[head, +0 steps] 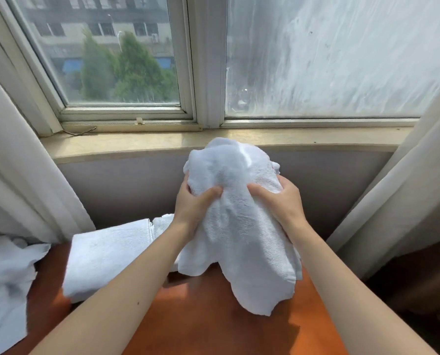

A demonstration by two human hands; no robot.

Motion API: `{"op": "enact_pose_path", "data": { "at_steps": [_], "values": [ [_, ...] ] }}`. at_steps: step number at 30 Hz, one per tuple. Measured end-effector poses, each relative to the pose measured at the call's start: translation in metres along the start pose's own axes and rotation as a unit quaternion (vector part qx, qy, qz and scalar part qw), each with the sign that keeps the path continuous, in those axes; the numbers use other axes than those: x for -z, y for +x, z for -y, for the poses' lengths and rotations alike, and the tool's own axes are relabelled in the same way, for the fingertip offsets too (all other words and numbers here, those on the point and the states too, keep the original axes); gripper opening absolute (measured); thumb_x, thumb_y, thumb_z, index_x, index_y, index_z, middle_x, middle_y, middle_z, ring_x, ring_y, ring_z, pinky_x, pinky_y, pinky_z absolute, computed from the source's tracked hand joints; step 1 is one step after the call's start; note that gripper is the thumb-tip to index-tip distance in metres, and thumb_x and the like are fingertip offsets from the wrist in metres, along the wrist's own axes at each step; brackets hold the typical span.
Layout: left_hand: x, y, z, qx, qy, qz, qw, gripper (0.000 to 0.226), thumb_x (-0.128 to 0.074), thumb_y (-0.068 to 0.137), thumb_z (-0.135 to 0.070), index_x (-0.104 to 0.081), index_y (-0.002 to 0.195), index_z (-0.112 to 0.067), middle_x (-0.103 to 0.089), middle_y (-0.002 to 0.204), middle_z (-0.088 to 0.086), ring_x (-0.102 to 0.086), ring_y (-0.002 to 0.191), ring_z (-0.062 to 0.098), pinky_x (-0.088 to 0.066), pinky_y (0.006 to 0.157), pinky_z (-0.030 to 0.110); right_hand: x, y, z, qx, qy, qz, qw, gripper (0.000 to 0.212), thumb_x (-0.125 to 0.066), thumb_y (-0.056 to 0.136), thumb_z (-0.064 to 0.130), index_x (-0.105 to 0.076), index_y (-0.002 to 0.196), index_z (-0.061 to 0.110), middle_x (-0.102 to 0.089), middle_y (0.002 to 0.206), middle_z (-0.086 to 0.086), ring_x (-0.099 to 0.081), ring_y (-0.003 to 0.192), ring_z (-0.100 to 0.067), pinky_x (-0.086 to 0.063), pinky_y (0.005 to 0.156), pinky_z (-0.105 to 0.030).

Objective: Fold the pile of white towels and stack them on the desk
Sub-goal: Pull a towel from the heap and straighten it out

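Note:
A crumpled white towel hangs in the air above the orange-brown desk. My left hand grips its left side and my right hand grips its right side, both near the top of the bunch. The towel's lower edge dangles just above the desk surface. To the left on the desk lies a stack of folded white towels. A loose pile of unfolded white towels sits at the far left edge.
A window sill and grey wall run behind the desk. White curtains hang at the left and right. A dark area lies to the right of the desk.

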State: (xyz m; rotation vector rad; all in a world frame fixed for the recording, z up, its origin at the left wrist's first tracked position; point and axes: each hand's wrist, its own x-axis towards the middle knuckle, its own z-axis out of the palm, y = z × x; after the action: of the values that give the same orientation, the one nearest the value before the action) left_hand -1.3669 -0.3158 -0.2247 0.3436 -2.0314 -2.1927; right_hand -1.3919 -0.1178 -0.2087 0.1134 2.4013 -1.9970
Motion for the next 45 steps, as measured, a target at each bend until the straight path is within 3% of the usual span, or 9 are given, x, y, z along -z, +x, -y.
{"op": "enact_pose_path", "data": {
  "at_steps": [4,11,15,19,26,29,32,36,45],
  "values": [
    [0.03,-0.03,-0.023,-0.014,-0.021,-0.033,0.999,0.059,-0.082,0.064,-0.033,-0.062,0.119,-0.025,-0.074,0.106,0.002,-0.072,0.096,0.022,-0.059,0.087,0.047,-0.021,-0.031,0.03,0.018,0.017,0.044,0.999,0.029,-0.086,0.063,0.038,-0.069,0.08,0.023,-0.075,0.078,0.003,-0.073,0.073,-0.017,-0.062,0.069,-0.04],
    [0.097,-0.085,-0.045,-0.06,-0.062,-0.095,0.992,0.054,-0.082,0.064,-0.026,-0.065,0.113,-0.012,-0.074,0.103,0.012,-0.071,0.097,0.032,-0.059,0.081,0.048,-0.076,-0.081,0.062,0.048,0.04,0.109,0.992,0.033,-0.086,0.06,0.037,-0.071,0.084,0.021,-0.074,0.076,0.004,-0.072,0.069,-0.013,-0.054,0.057,-0.026],
    [0.144,-0.118,-0.054,-0.078,-0.074,-0.145,0.984,0.058,-0.084,0.064,-0.027,-0.064,0.116,-0.011,-0.074,0.102,0.012,-0.072,0.096,0.032,-0.059,0.074,0.041,-0.118,-0.105,0.076,0.061,0.027,0.156,0.986,0.035,-0.084,0.061,0.037,-0.072,0.088,0.018,-0.076,0.082,-0.001,-0.074,0.078,-0.02,-0.062,0.069,-0.039],
    [0.195,-0.152,-0.059,-0.087,-0.067,-0.208,0.972,0.06,-0.084,0.063,-0.031,-0.065,0.118,-0.019,-0.074,0.105,0.008,-0.072,0.098,0.028,-0.059,0.085,0.05,-0.168,-0.133,0.088,0.072,0.024,0.213,0.974,0.037,-0.085,0.061,0.039,-0.071,0.089,0.018,-0.076,0.08,-0.001,-0.074,0.076,-0.02,-0.063,0.067,-0.041],
    [0.281,-0.221,-0.061,-0.105,-0.029,-0.356,0.928,0.064,-0.083,0.06,-0.041,-0.064,0.119,-0.024,-0.073,0.109,-0.003,-0.07,0.102,0.014,-0.057,0.091,0.042,-0.262,-0.188,0.099,0.097,0.018,0.312,0.945,0.029,-0.087,0.059,0.043,-0.071,0.08,0.03,-0.075,0.076,0.006,-0.072,0.07,-0.011,-0.058,0.062,-0.03],
    [0.312,-0.252,-0.062,-0.11,-0.03,-0.404,0.908,0.062,-0.082,0.059,-0.041,-0.065,0.116,-0.025,-0.075,0.104,-0.007,-0.071,0.099,0.012,-0.059,0.081,0.03,-0.299,-0.215,0.104,0.11,0.019,0.349,0.93,0.029,-0.087,0.06,0.043,-0.072,0.082,0.032,-0.075,0.083,0.007,-0.073,0.074,-0.01,-0.058,0.065,-0.03],
    [0.344,-0.281,-0.063,-0.114,-0.021,-0.448,0.887,0.05,-0.081,0.067,-0.034,-0.065,0.114,-0.023,-0.075,0.102,-0.003,-0.072,0.098,0.016,-0.059,0.082,0.035,-0.334,-0.243,0.11,0.115,0.013,0.389,0.914,0.036,-0.086,0.06,0.046,-0.073,0.089,0.03,-0.075,0.09,0.008,-0.073,0.08,-0.009,-0.06,0.07,-0.032],
    [0.385,-0.317,-0.067,-0.118,-0.043,-0.478,0.87,0.034,-0.082,0.074,-0.024,-0.067,0.103,-0.035,-0.075,0.094,-0.015,-0.072,0.088,0.007,-0.057,0.066,0.021,-0.379,-0.281,0.122,0.114,0.006,0.436,0.893,0.039,-0.083,0.057,0.049,-0.071,0.087,0.028,-0.075,0.08,0.009,-0.073,0.074,-0.01,-0.06,0.065,-0.032],
    [0.482,-0.37,-0.064,-0.102,-0.041,-0.531,0.84,0.057,-0.083,0.067,-0.032,-0.062,0.12,-0.03,-0.073,0.109,-0.006,-0.071,0.099,0.014,-0.059,0.087,0.041,-0.474,-0.349,0.133,0.136,-0.001,0.492,0.86,0.038,-0.082,0.057,0.051,-0.069,0.087,0.032,-0.073,0.077,0.014,-0.071,0.069,-0.005,-0.058,0.062,-0.029]
  ]
}}
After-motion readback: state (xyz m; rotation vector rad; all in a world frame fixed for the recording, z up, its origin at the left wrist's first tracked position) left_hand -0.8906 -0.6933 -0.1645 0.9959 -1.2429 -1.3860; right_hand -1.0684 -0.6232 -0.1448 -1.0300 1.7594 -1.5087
